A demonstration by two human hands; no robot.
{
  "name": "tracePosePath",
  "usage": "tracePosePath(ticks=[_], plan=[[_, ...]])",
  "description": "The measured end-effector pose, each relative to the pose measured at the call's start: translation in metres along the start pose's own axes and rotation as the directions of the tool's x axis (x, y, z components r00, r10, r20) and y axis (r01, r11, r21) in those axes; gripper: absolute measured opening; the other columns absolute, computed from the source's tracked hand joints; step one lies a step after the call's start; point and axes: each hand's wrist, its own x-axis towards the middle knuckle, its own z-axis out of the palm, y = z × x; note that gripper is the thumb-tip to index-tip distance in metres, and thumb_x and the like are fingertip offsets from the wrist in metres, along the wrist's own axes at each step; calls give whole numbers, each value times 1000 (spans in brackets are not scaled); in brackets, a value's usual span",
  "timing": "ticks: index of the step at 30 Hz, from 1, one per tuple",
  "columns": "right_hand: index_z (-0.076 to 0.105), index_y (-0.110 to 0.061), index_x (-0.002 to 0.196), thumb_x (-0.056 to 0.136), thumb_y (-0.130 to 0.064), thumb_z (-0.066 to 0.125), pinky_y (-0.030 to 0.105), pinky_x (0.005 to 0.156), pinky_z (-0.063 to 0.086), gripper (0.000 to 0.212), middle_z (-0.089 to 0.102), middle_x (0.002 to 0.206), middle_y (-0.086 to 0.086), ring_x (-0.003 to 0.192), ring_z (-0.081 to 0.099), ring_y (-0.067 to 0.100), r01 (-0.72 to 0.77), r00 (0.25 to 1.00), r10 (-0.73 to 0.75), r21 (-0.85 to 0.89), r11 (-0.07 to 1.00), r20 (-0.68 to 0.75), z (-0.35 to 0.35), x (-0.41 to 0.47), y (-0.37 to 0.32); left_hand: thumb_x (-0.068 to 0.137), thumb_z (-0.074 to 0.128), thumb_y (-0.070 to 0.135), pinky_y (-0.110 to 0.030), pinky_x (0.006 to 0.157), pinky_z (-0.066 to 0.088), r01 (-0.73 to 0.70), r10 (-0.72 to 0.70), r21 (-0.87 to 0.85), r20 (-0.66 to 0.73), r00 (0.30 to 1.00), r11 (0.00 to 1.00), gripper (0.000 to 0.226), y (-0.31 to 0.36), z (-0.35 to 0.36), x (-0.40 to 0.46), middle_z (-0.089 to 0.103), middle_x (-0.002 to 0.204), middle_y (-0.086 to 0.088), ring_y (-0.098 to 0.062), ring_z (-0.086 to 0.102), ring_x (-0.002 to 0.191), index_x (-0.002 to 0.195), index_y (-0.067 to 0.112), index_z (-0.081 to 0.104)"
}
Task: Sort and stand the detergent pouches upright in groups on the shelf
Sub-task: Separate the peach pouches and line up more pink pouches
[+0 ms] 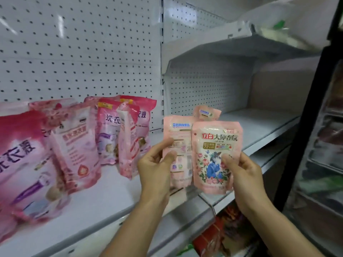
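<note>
— Presently, what do the hands hold?
— The left hand (156,164) pinches a pale pink plastic pouch (176,145), printed back outward; the right hand (243,171) grips a pale pink floral-printed pouch (215,158), both upright above the white metal shelf (104,197).
— Other stock?
— Larger pink detergent bags (74,141) stand to the left.

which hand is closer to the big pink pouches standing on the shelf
Left. The left hand, holding a small pouch back side out, is just right of the nearest standing pouch. The right hand, holding the floral pouch, is farther right, beyond the left hand.
</note>
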Motion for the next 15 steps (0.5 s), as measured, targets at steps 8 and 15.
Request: tracePosePath(ticks=[8,15], plan=[[68,-11,95,93,-5,58,38,69,62,12,77,85,-1,79,75,20,45,997,-46,19,999,58,6,95,12,82,58,-22,-26,70,61,-181,164,-41,-267,950,983,38,-53,57,53,73,89,-2,-8,74,82,89,14,49],[68,-15,92,86,2,61,57,80,57,19,77,90,6,86,74,28,-50,982,59,-55,997,178,-3,145,56,91,59,-5,-12,59,53,-88,156,264,-250,956,960,36,-83,65,56,72,91,13,-4,71,81,92,31,62]])
